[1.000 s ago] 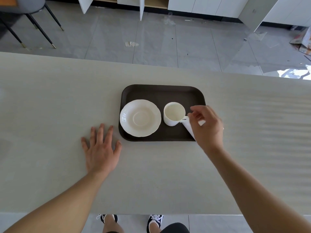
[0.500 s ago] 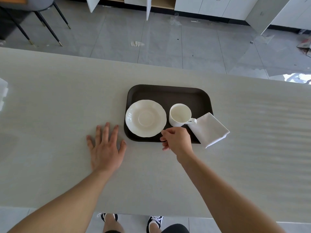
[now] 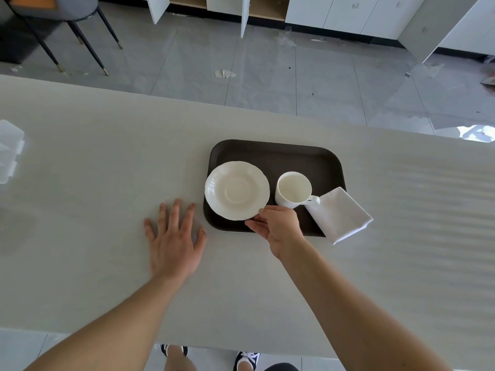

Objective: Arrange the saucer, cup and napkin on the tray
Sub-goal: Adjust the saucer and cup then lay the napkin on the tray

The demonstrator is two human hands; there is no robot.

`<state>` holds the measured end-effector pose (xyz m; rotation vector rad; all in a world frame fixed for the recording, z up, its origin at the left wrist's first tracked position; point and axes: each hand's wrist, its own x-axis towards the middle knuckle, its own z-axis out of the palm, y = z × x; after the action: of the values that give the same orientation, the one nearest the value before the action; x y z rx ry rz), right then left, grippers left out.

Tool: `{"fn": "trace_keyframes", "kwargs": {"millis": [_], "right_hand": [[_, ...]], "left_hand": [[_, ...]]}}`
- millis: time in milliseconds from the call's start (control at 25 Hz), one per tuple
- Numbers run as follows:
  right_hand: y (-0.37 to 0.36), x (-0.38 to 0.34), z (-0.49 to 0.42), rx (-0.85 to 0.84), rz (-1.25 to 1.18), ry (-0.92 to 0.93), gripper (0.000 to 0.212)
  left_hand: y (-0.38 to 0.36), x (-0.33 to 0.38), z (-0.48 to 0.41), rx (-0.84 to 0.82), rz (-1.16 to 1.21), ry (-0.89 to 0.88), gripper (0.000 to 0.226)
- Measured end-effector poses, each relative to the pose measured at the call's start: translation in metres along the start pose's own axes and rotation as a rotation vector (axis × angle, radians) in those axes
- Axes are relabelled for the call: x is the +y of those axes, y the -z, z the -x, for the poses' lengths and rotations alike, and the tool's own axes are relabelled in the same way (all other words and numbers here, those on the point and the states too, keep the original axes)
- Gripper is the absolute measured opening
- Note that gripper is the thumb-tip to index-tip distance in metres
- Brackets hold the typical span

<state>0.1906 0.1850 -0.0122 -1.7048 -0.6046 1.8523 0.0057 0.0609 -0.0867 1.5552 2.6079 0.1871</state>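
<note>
A dark brown tray lies on the pale counter. On its left part sits a white saucer. A white cup stands upright to the right of it, handle pointing right. A folded white napkin lies over the tray's right front corner, partly on the counter. My right hand pinches the saucer's near right rim, thumb on top, fingers under the edge. My left hand rests flat on the counter left of the tray, fingers spread.
A clear plastic container sits at the counter's far left edge. Beyond the counter lies a grey tiled floor with a chair and white cabinets. My feet show below the counter's near edge.
My right hand let go of the napkin, swung left past the cup, and now grips the saucer's near rim. The left hand stayed flat on the counter.
</note>
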Motion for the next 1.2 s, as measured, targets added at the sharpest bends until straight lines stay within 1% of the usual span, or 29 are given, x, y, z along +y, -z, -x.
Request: {"fn": "trace_keyframes", "kwargs": {"millis": [120,200,280,520,680,920,1200], "right_hand": [[-0.013,0.0,-0.002,0.022,0.028,0.024,0.011],[-0.021,0.0,-0.003,0.064,0.025,0.034,0.015],[-0.029,0.001,-0.004,0.103,-0.015,0.022,0.018],[-0.051,0.002,-0.008,0.224,-0.188,0.01,0.019],[-0.066,0.002,-0.011,0.302,-0.225,0.003,0.018],[-0.074,0.0,-0.016,0.33,-0.239,-0.007,0.02],[-0.077,-0.004,-0.02,0.315,-0.249,0.011,0.021]], "left_hand": [[0.001,0.0,0.001,-0.001,0.002,-0.001,0.066],[0.001,0.0,0.001,0.004,0.0,-0.005,0.066],[0.001,0.0,0.001,0.01,0.0,-0.011,0.066],[-0.001,0.0,0.0,0.004,-0.011,-0.008,0.066],[-0.001,-0.002,0.0,0.003,-0.026,-0.014,0.066],[-0.002,-0.001,-0.001,-0.008,-0.031,-0.01,0.067],[-0.001,-0.001,0.0,-0.008,-0.037,-0.008,0.066]]}}
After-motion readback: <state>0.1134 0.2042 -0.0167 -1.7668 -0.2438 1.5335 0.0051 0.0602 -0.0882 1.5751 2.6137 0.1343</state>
